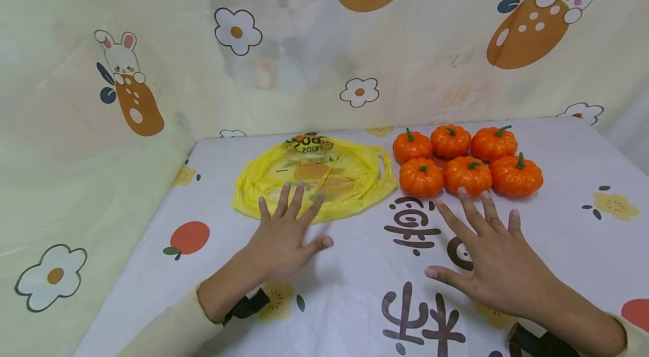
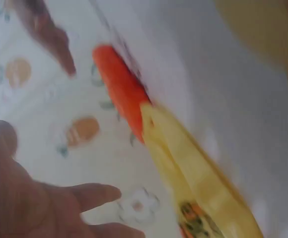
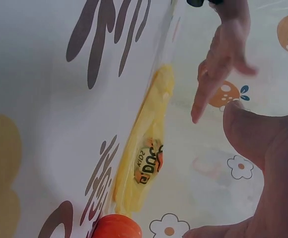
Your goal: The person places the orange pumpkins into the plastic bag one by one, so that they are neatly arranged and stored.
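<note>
My left hand (image 1: 284,244) is held with its fingers spread, palm down, over the near edge of a yellow plastic bag (image 1: 355,177). The bag lies flat on the table, with printing on its far side and a loop handle at its right. To the right, my right hand (image 1: 499,267) also has spread fingers and holds nothing. Its fingertips come close to the front row of small orange pumpkins (image 1: 467,175) with green stems, set in two rows of three beside the bag. In the right wrist view the bag (image 3: 146,144) and one pumpkin (image 3: 116,227) show beyond the right hand (image 3: 278,158).
A white cloth (image 1: 350,267) with fruit, flowers and dark lettering covers the table. Behind and to the left hangs a cream curtain (image 1: 172,19) printed with rabbits and flowers. Dark straps (image 1: 248,305) sit at both wrists.
</note>
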### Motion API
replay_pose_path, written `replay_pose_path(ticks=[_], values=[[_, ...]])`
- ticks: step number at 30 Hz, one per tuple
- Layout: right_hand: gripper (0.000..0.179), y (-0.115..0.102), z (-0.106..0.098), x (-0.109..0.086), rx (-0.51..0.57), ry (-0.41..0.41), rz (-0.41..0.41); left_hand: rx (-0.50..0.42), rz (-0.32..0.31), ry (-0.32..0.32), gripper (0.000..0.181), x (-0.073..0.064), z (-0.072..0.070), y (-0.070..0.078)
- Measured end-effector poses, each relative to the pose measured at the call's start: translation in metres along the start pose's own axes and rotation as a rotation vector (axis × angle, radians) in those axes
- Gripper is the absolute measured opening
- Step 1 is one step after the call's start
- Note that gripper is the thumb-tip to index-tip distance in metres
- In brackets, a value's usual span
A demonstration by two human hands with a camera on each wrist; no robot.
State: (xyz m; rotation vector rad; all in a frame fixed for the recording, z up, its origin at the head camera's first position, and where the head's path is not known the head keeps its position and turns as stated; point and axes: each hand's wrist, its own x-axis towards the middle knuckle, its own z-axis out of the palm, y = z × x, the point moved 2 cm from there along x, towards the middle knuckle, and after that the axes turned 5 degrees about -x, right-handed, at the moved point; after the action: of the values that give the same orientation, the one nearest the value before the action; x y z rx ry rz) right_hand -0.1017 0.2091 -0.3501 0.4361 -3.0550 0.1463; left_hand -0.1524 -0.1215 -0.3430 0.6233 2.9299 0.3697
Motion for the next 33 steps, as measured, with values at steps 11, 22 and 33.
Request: replay_pose_path(ticks=[11, 22, 33], values=[[0.101, 0.01, 0.003, 0.004, 0.069, -0.01, 0.008, -0.651, -0.271, 0.423, 0.031, 0.043, -0.029, -0.131], [0.049, 0.076, -0.05, 0.036, 0.146, 0.439, 0.104, -1.195, -0.256, 0.298, 0.041, 0.059, -0.013, -0.183], [0.091, 0.181, -0.019, 0.07, 0.21, 0.094, 0.325, -0.925, -0.26, 0.183, 0.041, 0.049, 0.001, -0.195]])
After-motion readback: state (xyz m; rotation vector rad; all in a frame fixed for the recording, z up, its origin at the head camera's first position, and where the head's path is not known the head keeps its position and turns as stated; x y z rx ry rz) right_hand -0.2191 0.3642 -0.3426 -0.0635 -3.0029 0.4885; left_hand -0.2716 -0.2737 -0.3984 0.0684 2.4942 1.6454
